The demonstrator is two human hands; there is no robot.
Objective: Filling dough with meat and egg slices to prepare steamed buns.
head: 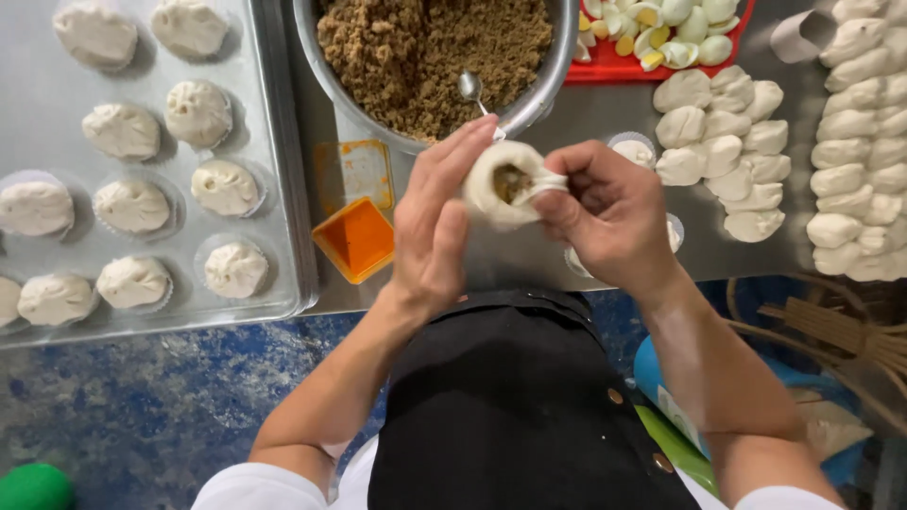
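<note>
Dough: your bun (510, 184) sits at centre frame, top open, brown filling showing.
Left hand: your left hand (430, 231) cups the bun from 9 o'clock, fingers pressed together.
Right hand: your right hand (609, 212) pinches the bun's rim at 3 o'clock.
Bowl: metal bowl (553, 80) of brown filling at 12 o'clock, spoon (470, 87) inside.
Tray: tray (274, 189) of filled buns at 9 o'clock.
Table: dough pieces (727, 151) at 2 o'clock on the table (576, 118).
</note>
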